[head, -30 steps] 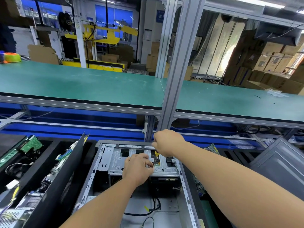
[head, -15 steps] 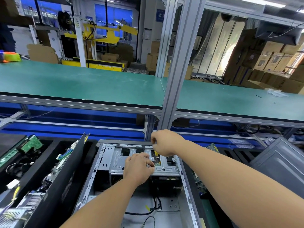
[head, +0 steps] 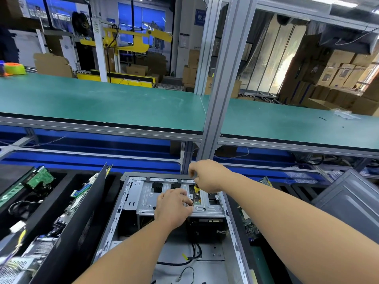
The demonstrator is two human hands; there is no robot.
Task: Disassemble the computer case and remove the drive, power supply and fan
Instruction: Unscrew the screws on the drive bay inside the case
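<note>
An open grey computer case (head: 123,203) lies flat below me, its silver drive cage (head: 147,198) at the far end. My right hand (head: 207,175) grips the top of a yellow-handled screwdriver (head: 196,189) that stands upright over the cage. My left hand (head: 172,206) rests on the cage, and its fingertips pinch the screwdriver's shaft near the tip. Under the cage sits a black drive (head: 205,228). Black cables (head: 190,257) trail across the case floor.
A black side panel (head: 82,218) leans at the case's left, with bins of green circuit boards (head: 39,179) beyond it. A grey case panel (head: 352,199) stands at the right. A green shelf (head: 102,105) and an aluminium post (head: 223,95) rise behind the case.
My right hand has shifted slightly left and turned on the screwdriver handle. My left hand stays on the cage at the shaft.
</note>
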